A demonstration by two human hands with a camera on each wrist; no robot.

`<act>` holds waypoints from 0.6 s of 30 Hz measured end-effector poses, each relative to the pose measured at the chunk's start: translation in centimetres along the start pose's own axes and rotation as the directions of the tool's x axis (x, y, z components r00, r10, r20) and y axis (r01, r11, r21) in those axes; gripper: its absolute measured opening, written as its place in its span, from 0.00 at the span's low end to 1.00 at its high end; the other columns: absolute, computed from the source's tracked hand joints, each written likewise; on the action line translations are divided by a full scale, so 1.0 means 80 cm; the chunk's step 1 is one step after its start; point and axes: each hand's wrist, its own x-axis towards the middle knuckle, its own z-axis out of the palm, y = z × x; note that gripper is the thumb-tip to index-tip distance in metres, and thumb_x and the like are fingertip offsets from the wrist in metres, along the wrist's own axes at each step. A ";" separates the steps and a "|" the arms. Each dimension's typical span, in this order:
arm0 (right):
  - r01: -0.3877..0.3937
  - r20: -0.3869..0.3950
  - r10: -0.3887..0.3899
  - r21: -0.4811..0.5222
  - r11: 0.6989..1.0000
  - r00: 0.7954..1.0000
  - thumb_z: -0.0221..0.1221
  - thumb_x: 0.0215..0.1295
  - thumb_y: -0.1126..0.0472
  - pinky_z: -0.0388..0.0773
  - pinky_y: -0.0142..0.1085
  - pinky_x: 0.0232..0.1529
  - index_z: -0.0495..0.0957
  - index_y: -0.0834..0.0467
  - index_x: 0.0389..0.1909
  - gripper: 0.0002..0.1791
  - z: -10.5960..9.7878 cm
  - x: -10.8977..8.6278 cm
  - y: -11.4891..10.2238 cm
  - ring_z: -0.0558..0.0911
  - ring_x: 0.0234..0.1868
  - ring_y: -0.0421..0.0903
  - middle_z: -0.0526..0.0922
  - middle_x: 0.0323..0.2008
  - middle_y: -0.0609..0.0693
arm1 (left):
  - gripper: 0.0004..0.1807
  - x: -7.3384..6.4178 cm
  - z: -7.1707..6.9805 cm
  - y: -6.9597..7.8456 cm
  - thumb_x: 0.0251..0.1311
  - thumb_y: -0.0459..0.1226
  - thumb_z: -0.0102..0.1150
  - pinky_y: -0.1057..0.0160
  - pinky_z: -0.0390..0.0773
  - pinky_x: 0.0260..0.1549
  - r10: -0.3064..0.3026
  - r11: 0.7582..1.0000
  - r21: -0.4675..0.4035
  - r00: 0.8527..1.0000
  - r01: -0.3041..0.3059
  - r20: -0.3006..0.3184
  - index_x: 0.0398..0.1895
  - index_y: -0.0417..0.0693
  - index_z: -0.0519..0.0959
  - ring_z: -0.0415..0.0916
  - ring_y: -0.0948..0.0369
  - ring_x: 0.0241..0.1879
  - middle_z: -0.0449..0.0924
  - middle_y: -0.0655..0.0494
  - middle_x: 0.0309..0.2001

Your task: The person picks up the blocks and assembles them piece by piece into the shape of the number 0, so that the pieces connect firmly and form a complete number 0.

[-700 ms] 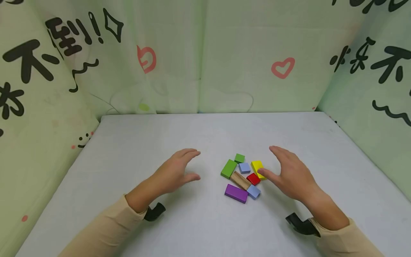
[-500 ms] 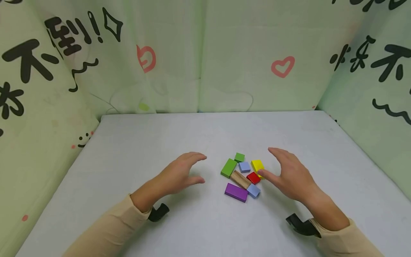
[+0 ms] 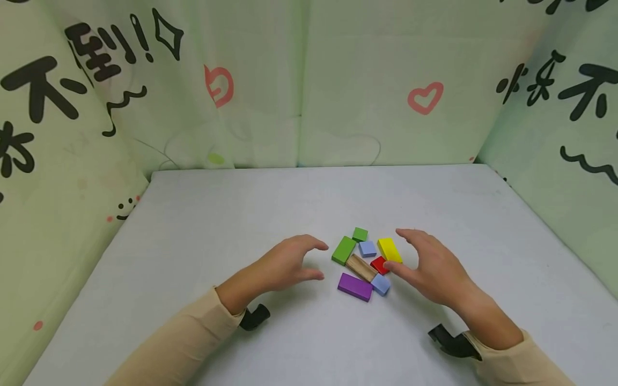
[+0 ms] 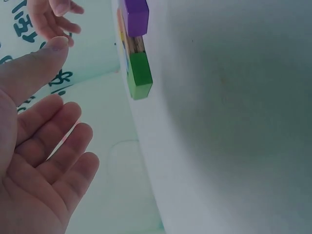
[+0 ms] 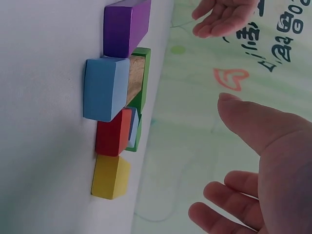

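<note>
Several small blocks lie in a loose cluster on the white table. In the head view they are a small green block (image 3: 359,234), a longer green block (image 3: 344,250), two light-blue blocks (image 3: 367,249), a yellow block (image 3: 389,250), a red block (image 3: 379,265), a bare wooden block (image 3: 361,267) and a purple block (image 3: 355,287). Left of the cluster, my left hand (image 3: 285,264) is held with thumb and fingers spread, holding nothing. My right hand (image 3: 436,268) hovers on the other side, also holding nothing; its thumb overlaps the red block's edge in this view.
The white table (image 3: 232,214) extends around the blocks on all sides. A pale green curtain (image 3: 357,64) with black writing and red hearts encloses it at the back and both sides. Black wrist mounts (image 3: 254,317) sit below each hand.
My left hand has moved right, toward the blocks. The right hand has shifted slightly left and down, its thumb passing from the yellow block to the red one. The blocks stay in place.
</note>
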 end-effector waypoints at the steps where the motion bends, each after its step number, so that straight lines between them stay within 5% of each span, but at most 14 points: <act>1: 0.001 0.002 -0.001 0.000 1.000 1.000 0.69 0.61 0.53 0.71 0.64 0.55 0.68 0.66 0.67 0.38 0.001 0.000 -0.001 0.71 0.62 0.66 0.73 0.62 0.68 | 0.30 0.002 0.001 0.002 0.59 0.39 0.72 0.54 0.68 0.63 -0.002 1.000 -0.001 1.000 0.002 0.008 0.63 0.42 0.75 0.70 0.53 0.64 0.76 0.51 0.61; 18: 0.011 0.055 -0.013 0.030 0.999 0.998 0.72 0.58 0.54 0.79 0.55 0.49 0.72 0.66 0.63 0.36 0.015 -0.007 -0.006 0.80 0.52 0.59 0.78 0.57 0.62 | 0.25 0.026 0.026 0.020 0.60 0.38 0.71 0.63 0.71 0.59 -0.050 0.999 0.004 0.992 0.050 0.116 0.61 0.45 0.78 0.73 0.60 0.60 0.78 0.56 0.58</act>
